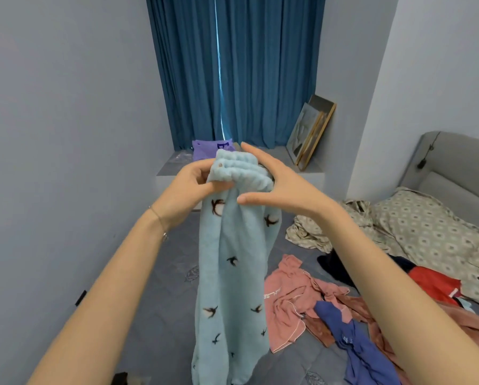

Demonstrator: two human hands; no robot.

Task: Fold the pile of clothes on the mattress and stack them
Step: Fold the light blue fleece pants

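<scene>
A light blue fleece garment (232, 287) with small dark bird prints hangs down in front of me over the grey mattress (163, 301). My left hand (189, 186) grips its ribbed waistband at the top. My right hand (277, 182) is beside the waistband with straight fingers, its palm against the bunched fabric. On the mattress to the right lies the pile: a pink garment (288, 301), a blue-purple one (355, 348), a red one (432, 284) and a dark one (335, 266).
A patterned beige pillow (427, 226) and a sheet (307, 232) lie by the grey headboard (455, 162) at right. A purple folded garment (205, 150) sits on the window ledge below the blue curtain (232, 70). Framed pictures (310, 132) lean in the corner.
</scene>
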